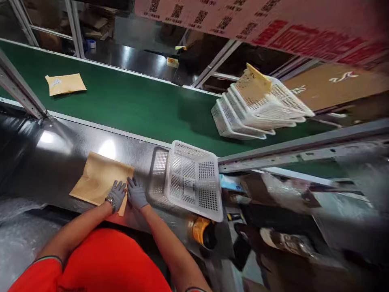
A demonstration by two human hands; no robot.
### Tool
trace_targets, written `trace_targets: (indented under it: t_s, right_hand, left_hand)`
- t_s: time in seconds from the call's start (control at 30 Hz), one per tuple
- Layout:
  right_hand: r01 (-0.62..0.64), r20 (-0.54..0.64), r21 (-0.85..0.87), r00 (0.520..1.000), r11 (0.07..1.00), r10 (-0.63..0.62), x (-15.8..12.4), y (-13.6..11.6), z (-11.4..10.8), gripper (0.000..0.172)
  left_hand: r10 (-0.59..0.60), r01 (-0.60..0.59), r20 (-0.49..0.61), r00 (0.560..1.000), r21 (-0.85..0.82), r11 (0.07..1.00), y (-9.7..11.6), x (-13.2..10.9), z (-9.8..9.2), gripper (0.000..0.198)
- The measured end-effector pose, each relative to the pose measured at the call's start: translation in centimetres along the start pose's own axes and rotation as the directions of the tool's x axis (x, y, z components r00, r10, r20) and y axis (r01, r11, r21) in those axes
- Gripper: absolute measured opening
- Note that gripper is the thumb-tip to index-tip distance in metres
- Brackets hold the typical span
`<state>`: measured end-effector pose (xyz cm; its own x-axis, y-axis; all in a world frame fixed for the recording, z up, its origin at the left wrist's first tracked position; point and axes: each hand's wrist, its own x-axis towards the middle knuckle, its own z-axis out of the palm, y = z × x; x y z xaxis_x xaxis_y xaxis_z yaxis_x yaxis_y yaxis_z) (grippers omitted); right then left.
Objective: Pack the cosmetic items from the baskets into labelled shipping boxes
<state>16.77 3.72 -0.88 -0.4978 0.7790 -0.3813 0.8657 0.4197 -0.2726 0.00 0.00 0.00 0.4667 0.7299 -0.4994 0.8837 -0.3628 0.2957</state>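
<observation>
One brown envelope (97, 174) lies on the bench (68, 156); left hand (117, 196) rests on its right end, right hand (137, 194) at its edge, fingers (131, 185) slightly spread.

No wording could be read with certainty. Toward one o'clock, a pink printed sheet (273, 26) carried rows of QR codes (201, 16) with tiny captions, and large red characters (304, 38) too blurred to make out. At six o'clock, a white label (189, 187) in the white perforated basket (206, 168) bore illegible print. The kraft envelope (71, 84) at ten o'clock had an unreadable white label patch (56, 82); the brown carton (337, 91) between two and three had indistinct white marks (343, 77).
</observation>
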Motion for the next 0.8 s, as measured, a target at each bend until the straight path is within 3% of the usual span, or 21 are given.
trace_targets:
  t_s: [0.2, 0.33, 0.43, 0.53, 0.63, 0.73, 0.8]
  right_hand:
    - [-0.023, 0.007, 0.024, 1.000, 0.999, 0.023, 5.2, 1.5, -2.9, 0.069]
    - [-0.097, -0.029, 0.082, 0.995, 0.992, 0.099, 5.6, 1.1, -3.1, 0.076]
    - [-0.199, -0.091, 0.145, 0.973, 0.969, 0.213, 3.1, 1.8, -3.0, 0.075]
    - [-0.287, -0.158, 0.237, 0.931, 0.928, 0.328, -1.2, 2.8, -3.0, 0.065]
    - [-0.238, -0.184, 0.344, 0.931, 0.908, 0.314, -5.7, 4.2, -3.6, 0.048]
    - [-0.123, -0.258, 0.436, 0.932, 0.892, 0.255, -8.9, 7.5, -5.8, 0.037]
    - [-0.146, -0.329, 0.474, 0.885, 0.869, 0.328, -10.3, 11.6, -8.2, 0.040]
  left_hand:
    - [-0.055, 0.056, 0.024, 0.998, -0.042, 0.998, 3.6, -4.5, 3.5, 0.055]
    - [-0.083, 0.089, 0.094, 0.992, -0.063, 0.994, 4.9, -7.9, 4.9, 0.070]
    - [-0.103, 0.109, 0.109, 0.989, -0.053, 0.993, 5.0, -9.4, 5.3, 0.082]
    - [-0.146, 0.149, 0.067, 0.987, -0.043, 0.988, 5.2, -9.5, 5.1, 0.075]
    - [-0.190, 0.191, 0.029, 0.981, -0.008, 0.982, 5.7, -8.9, 4.6, 0.068]
    - [-0.223, 0.223, 0.005, 0.975, 0.026, 0.974, 5.8, -8.3, 4.2, 0.066]
    - [-0.237, 0.238, -0.024, 0.971, 0.039, 0.971, 5.7, -8.0, 4.1, 0.071]
